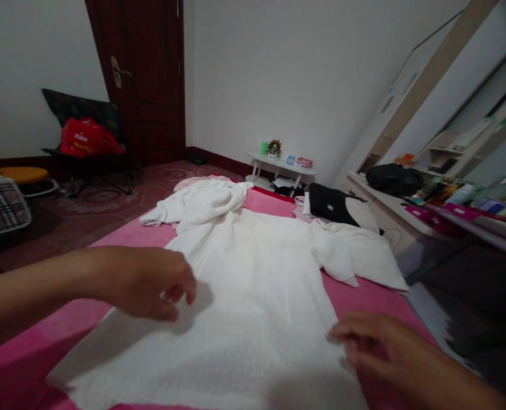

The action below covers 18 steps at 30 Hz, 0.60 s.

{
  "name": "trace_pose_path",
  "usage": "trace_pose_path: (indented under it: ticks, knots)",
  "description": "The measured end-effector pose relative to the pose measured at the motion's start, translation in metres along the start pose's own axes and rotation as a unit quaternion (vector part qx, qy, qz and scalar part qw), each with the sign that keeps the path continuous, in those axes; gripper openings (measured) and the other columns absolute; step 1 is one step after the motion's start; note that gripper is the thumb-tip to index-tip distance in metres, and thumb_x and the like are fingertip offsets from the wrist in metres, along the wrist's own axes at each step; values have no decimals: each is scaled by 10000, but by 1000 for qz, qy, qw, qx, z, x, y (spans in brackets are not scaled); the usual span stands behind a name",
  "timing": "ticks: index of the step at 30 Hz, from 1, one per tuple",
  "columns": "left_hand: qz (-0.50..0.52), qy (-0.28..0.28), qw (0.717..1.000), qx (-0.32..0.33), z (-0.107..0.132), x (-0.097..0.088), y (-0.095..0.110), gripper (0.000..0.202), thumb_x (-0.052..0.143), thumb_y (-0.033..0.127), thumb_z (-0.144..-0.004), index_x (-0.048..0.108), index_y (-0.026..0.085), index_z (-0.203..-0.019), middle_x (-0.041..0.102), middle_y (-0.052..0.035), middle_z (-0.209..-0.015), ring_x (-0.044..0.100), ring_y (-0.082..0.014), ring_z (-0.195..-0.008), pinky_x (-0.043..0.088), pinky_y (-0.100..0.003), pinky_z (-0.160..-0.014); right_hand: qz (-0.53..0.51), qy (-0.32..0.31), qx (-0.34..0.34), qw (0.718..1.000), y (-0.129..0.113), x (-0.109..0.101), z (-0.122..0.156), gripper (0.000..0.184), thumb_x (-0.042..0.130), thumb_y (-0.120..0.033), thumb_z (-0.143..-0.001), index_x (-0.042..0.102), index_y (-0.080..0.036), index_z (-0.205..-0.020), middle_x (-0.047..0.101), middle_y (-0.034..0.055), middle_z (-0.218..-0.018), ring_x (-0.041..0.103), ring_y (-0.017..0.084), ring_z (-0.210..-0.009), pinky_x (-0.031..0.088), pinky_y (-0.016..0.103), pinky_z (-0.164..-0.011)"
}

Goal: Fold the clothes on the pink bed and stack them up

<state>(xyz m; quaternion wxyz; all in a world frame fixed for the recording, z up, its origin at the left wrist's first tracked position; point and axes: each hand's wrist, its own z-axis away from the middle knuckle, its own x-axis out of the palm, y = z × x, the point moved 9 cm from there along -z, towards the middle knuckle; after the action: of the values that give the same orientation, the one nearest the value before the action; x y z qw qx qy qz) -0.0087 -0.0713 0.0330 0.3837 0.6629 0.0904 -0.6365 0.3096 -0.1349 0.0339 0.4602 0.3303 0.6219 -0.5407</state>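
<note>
A white garment (244, 285) lies spread flat on a pink bedcover (125, 233), its sleeves bunched at the far end. My left hand (150, 282) hovers over the garment's left part, fingers curled downward with nothing visibly in them. My right hand (376, 341) rests at the garment's right edge near the hem, fingers drawn together on the fabric edge. Whether it pinches the cloth is unclear.
A black pouch (332, 205) and white clothes (364, 245) lie at the bed's far right. A small white table (281, 162) stands by the wall. A dresser (407, 205) with bottles is on the right. A chair with a red bag (86, 139) stands by the dark door (146, 80).
</note>
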Motion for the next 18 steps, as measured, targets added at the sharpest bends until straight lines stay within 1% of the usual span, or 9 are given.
trace_pose_path:
  ticks: [2,4,6,7,9,11,14,16,18]
  knots:
    - [42,25,998,50,-50,-13,16,182,601,212,-735,744,274,-830,693,0,-714,613,-149,-617,447,-237,-596,-80,28,-15,996,-7,-21,-44,235,527,-338,-799,730,-235,-856,716,51,-900,651,195,-809,512,276,-713]
    - [49,87,992,77,-100,-16,16,231,560,160,-751,741,237,-874,708,-28,-793,637,-166,-691,468,-261,-672,-116,123,-23,985,2,-45,-86,235,527,-333,-803,708,-200,-870,698,77,-976,636,212,-894,497,308,-780]
    - [24,184,982,49,-141,-12,0,286,524,131,-765,721,200,-961,701,-74,-932,643,-203,-828,474,-300,-756,-128,222,-33,966,20,-61,-122,237,525,-308,-793,693,-176,-895,679,94,-1026,622,219,-941,482,333,-821]
    - [15,230,973,23,-155,-8,-10,294,525,134,-771,709,188,-993,686,-93,-982,633,-215,-866,472,-314,-778,-128,251,-34,959,32,-62,-138,244,517,-292,-790,687,-164,-911,671,102,-1045,617,220,-955,476,343,-837]
    - [-11,270,963,-10,-176,7,-25,282,515,136,-789,696,181,-1001,658,-109,-1020,604,-228,-913,463,-337,-810,-113,279,-19,953,59,-57,-167,258,497,-263,-787,675,-136,-924,664,118,-1051,615,219,-957,465,354,-854]
    - [-34,290,956,-30,-185,18,-34,244,504,165,-819,684,177,-984,634,-113,-1029,570,-241,-943,451,-366,-837,-83,269,17,959,85,-44,-190,276,493,-258,-794,665,-111,-952,666,128,-1040,616,217,-948,452,356,-871]
    - [-53,301,951,-45,-187,24,-38,210,509,222,-840,661,177,-978,606,-107,-1034,532,-257,-968,438,-393,-848,-35,202,95,974,117,-18,-211,420,586,-328,-774,620,-74,-1106,668,147,-1038,624,224,-914,456,339,-829]
    - [-50,301,951,-42,-186,24,-39,203,518,230,-836,651,186,-983,600,-96,-1026,524,-254,-969,436,-388,-844,-5,143,124,982,124,-2,-218,551,674,-357,-712,593,-61,-1170,674,151,-1027,628,231,-884,456,321,-778]
    - [-42,304,951,-33,-186,23,-38,202,523,224,-830,648,190,-986,600,-88,-1018,524,-252,-961,434,-386,-839,6,84,124,989,117,9,-222,462,690,-325,-692,647,-76,-1078,695,120,-942,629,223,-836,447,299,-732]
